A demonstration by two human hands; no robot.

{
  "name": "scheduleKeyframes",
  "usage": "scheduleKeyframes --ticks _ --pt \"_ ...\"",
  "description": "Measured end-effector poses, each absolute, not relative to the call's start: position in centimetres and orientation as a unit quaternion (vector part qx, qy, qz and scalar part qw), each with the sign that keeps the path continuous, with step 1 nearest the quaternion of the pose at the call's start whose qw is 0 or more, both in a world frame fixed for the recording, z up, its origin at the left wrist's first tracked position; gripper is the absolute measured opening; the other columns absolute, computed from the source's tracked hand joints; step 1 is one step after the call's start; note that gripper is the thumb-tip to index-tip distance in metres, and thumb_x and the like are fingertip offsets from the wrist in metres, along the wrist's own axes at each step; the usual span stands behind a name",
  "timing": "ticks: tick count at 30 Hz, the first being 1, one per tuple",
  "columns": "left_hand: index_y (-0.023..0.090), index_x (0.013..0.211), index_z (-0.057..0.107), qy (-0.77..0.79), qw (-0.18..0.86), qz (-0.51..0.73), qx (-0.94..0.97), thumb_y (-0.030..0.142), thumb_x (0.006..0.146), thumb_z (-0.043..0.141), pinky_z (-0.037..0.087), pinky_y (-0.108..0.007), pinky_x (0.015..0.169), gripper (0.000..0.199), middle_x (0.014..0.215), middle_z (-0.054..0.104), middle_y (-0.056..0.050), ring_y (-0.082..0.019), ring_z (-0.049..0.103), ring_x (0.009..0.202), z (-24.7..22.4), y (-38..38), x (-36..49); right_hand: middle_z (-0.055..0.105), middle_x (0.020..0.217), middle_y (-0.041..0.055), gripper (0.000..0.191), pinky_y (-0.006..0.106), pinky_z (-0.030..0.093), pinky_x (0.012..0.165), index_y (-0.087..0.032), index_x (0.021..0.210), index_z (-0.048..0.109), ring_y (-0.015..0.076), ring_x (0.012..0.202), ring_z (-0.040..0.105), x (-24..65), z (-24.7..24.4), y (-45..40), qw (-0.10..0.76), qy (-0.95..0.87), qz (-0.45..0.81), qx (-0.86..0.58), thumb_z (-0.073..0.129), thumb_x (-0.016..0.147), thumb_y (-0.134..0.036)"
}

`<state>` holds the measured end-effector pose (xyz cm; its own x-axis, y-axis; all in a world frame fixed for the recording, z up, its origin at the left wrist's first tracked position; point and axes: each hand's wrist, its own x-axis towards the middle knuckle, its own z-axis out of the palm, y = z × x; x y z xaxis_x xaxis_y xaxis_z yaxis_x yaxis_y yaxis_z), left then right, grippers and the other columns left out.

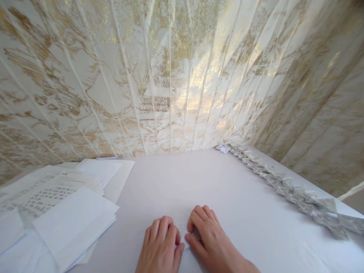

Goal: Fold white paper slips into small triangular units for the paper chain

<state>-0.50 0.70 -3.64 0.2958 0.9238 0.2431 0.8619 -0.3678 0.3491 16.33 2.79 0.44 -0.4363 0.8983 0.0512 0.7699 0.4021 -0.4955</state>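
Near the bottom centre, my left hand [162,242] rests on the white table [170,182] with its fingers curled and the thumb near the index finger. Just to its right is my right hand [209,237], also curled, its thumb close to the bent index finger. A narrow gap separates the two hands. Something pale and creased [183,227] shows faintly in that gap, too indistinct against the white surface to tell what it is. Whatever the fingertips hold, if anything, is hidden.
Loose white sheets [76,223] and printed pages [61,189] overlap at the left. Along the right edge runs a row of grey folded paper pieces [284,185], with a white folded piece [223,148] at its far end. A gold-patterned curtain [170,76] hangs behind the table.
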Motion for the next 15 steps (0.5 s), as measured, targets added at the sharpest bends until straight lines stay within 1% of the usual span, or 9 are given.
scheduleKeyframes --ticks 4,6,11,15 --pt "0.021 0.077 0.055 0.559 0.064 0.217 0.798 0.016 0.086 0.053 0.04 -0.04 0.08 0.01 0.09 0.057 -0.004 -0.024 0.052 0.091 -3.77 0.73 -0.53 0.056 0.095 0.005 0.018 0.042 0.039 0.084 -0.018 0.086 0.051 0.0243 0.092 0.048 16.36 0.73 2.57 0.164 -0.818 0.229 -0.501 0.066 0.081 -0.009" --pt "0.022 0.076 0.054 0.559 0.057 0.221 0.797 0.017 0.085 0.054 0.041 -0.039 0.08 0.011 0.089 0.057 -0.003 -0.023 0.052 0.09 -3.8 0.73 -0.51 0.056 0.096 0.0053 0.019 0.042 0.038 0.084 -0.019 0.087 0.051 0.0247 0.093 0.048 16.34 0.82 2.48 0.165 -0.816 0.235 -0.501 0.066 0.08 -0.01" --pt "0.021 0.077 0.053 0.563 0.031 0.218 0.797 0.006 0.08 0.051 0.04 -0.038 0.079 0.016 0.092 0.058 -0.003 -0.022 0.053 0.091 -3.93 0.73 -0.23 0.056 0.097 0.0054 0.021 0.043 0.037 0.085 -0.019 0.089 0.052 0.0252 0.093 0.048 16.31 1.04 2.55 0.158 -0.815 0.246 -0.5 0.069 0.079 -0.012" --pt "0.022 0.078 0.053 0.563 0.013 0.224 0.795 0.005 0.08 0.052 0.04 -0.038 0.079 0.017 0.092 0.058 -0.002 -0.022 0.053 0.09 -4.12 0.73 -0.16 0.056 0.098 0.005 0.022 0.042 0.037 0.085 -0.018 0.089 0.051 0.0248 0.094 0.047 16.25 1.11 2.65 0.156 -0.812 0.254 -0.501 0.07 0.078 -0.012"
